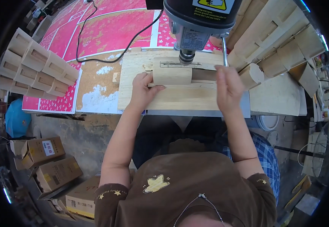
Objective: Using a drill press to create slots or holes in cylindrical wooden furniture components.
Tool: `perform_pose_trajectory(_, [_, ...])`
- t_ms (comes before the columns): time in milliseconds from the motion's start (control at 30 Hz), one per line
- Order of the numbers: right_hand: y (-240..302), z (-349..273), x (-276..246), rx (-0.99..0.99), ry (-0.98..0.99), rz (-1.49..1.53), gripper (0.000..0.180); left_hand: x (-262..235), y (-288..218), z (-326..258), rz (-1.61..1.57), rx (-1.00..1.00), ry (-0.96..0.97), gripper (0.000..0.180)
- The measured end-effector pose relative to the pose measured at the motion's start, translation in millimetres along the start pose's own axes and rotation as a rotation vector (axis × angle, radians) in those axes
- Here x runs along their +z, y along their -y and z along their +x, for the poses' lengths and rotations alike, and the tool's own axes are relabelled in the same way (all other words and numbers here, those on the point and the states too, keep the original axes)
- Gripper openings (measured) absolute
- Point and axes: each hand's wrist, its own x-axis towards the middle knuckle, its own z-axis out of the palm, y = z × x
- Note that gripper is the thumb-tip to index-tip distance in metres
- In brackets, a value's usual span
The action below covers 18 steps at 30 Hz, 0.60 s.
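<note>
A pale wooden cylinder (172,76) lies on its side in a wooden jig (141,99), under a drill press (200,32). Pencil-like lines outline a long narrow rectangle on its top. The chuck (186,57) hangs right over that outline; I cannot make out whether the bit touches the wood. My left hand (142,87) grips the cylinder's left end, thumb along the front and fingers behind. To the right, my right hand (229,87) is closed round the lower end of the metal feed lever (225,49). A darker bar (204,75) extends from the cylinder's right end.
Slotted wooden cylinders (36,70) are stacked at the left, and more (277,34) at the right. A black cable (124,47) crosses the pink patterned table cover (115,28). Sawdust (96,96) lies left of the jig. Cardboard boxes (56,172) stand on the floor.
</note>
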Motion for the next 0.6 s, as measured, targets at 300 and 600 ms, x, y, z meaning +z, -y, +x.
perform_pose_trajectory(300, [10.3,28.4,-15.2,-0.229,-0.119,-0.088,0.011,0.3,5.3,-4.1,0.087,-0.038,0.029,0.044])
perform_pose_trajectory(600, [-15.9,188.6,-16.4,0.105,-0.048,-0.245,0.029,36.7,-26.5,6.0,0.162,-0.005,0.061,0.048])
